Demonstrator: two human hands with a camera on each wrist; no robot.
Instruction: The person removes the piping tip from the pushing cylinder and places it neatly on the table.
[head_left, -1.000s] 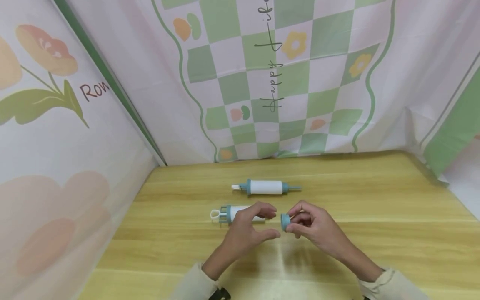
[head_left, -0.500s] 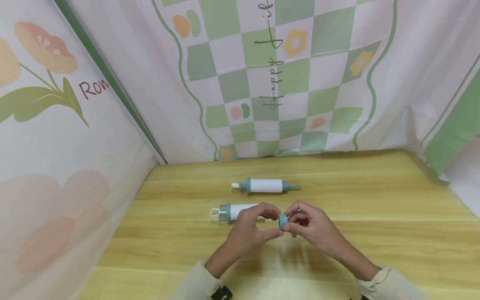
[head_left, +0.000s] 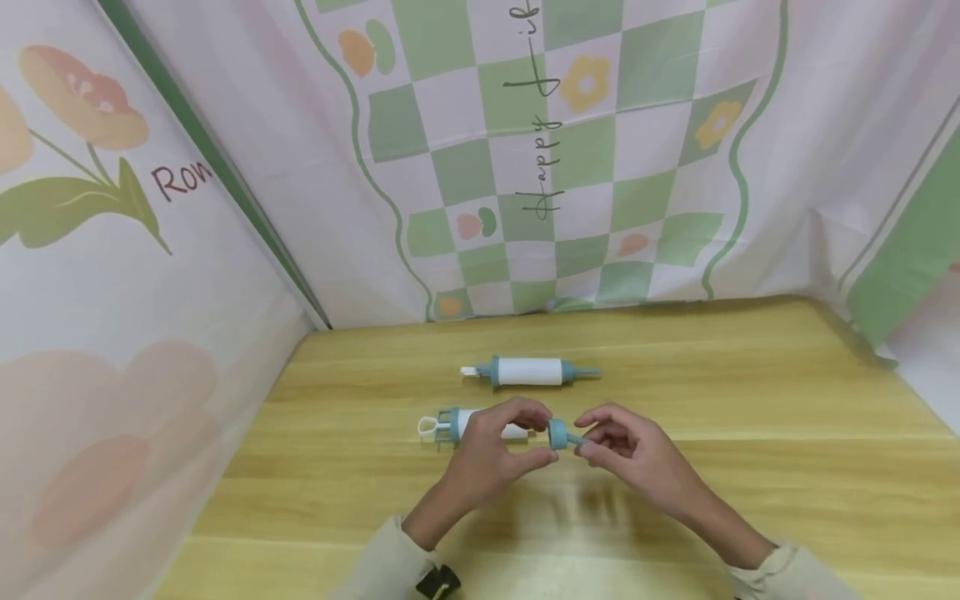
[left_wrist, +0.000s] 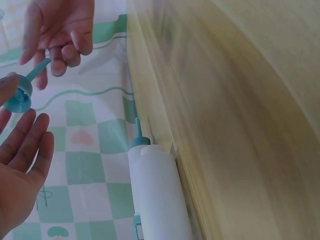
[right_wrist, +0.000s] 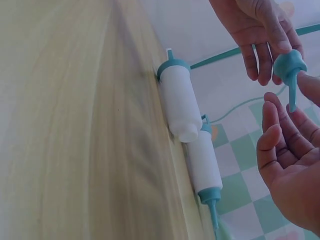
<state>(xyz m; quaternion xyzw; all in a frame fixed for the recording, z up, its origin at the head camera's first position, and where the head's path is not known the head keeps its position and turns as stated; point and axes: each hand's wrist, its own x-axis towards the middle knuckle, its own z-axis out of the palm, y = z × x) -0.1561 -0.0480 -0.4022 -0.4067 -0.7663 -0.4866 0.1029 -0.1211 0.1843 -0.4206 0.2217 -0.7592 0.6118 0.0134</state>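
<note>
A teal nozzle cap (head_left: 557,434) with a thin spout is held up above the table. My left hand (head_left: 487,450) pinches its wide rim between thumb and fingers, the cap's hollow side facing this palm in the left wrist view. My right hand (head_left: 626,450) is at the spout's end, its fingers loosely spread around the tip; in the right wrist view the spout (right_wrist: 292,95) overlaps the gap between thumb and fingers. Behind the left hand lies a white syringe-like tube (right_wrist: 177,97) with a teal collar and no nozzle on it, partly hidden in the head view.
Farther back on the wooden table (head_left: 712,375) lies a similar white tube (head_left: 529,372) with a teal nozzle fitted and a plunger handle at the left. A checked curtain (head_left: 585,158) hangs along the back edge, and a flowered one (head_left: 112,308) stands at the left.
The cap, earlier pinched by the right hand, has passed into the left hand's fingers. The right hand has slid back to the right, exposing the spout. The tubes have stayed put.
</note>
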